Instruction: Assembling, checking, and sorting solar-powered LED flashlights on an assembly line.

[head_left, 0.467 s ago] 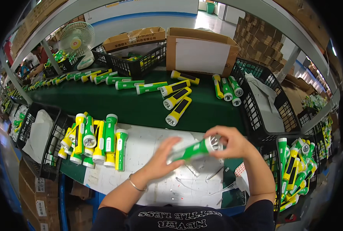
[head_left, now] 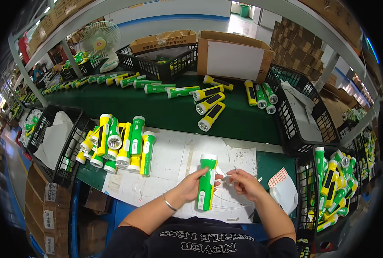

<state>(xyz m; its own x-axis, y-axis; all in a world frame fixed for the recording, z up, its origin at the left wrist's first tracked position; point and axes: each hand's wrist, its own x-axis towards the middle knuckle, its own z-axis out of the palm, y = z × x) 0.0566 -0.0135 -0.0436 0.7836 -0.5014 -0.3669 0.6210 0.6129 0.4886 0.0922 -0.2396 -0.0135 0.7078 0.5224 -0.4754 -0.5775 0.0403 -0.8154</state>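
Note:
My left hand [head_left: 192,184] is wrapped round a green, white and yellow flashlight [head_left: 206,191]. Its white lamp end points away from me, and its side with a white switch strip faces up. Just right of it, my right hand [head_left: 245,184] is closed in a pinch, apart from the flashlight. What the pinch holds, if anything, is too small to make out. Under both hands lies a white work sheet [head_left: 174,150], with thin pale wires [head_left: 230,203] on it. To the left, several green and yellow flashlights [head_left: 123,144] are piled on the sheet's edge.
A green conveyor belt [head_left: 157,109] runs across behind, bearing a row of flashlights [head_left: 183,92]. Black crates stand at left [head_left: 73,146] and back right [head_left: 286,124]. A crate full of flashlights [head_left: 335,189] is at right, beside a white sheet with red-dotted stickers [head_left: 283,191].
The flashlight has swung from lying sideways between both hands to lengthwise in my left hand. My right hand has let go of its lamp end and come nearer me. The view has shifted slightly.

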